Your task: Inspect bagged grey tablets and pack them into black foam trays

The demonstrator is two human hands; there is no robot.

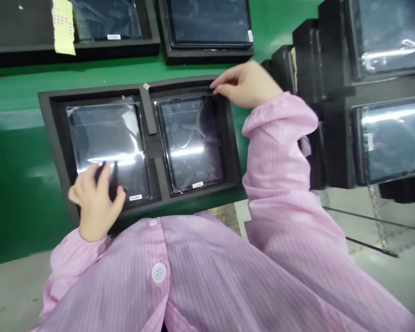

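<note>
**Two hands on a foam tray of screens**

So there's a black foam tray (57, 138) sitting on a green table (17, 193), with two pockets side by side and a glossy screen in each. The left screen (107, 138) looks like it's still got clear film over it, a bit wrinkled at the far edge. The right screen (192, 143) sits flat in its pocket, with a small white label on its near edge.

The left hand (97, 203) is down at the near-left corner of the left screen, clutching a dark slim tool (113, 182) with its tips resting on the glass. Can't really make out what kind of tool it is, tweezers maybe.

The right hand (247, 85) is up at the far-right corner of the right screen, fingers pinched together right at the tray's edge. Whether it's got a film tab or just the foam between the fingertips, I can't tell.

Both arms are in pink striped sleeves. More black trays with screens sit further back on the table, one with a yellow note (63, 25) stuck on it, and a stack of loaded trays (335, 115) is off to the right.
</note>
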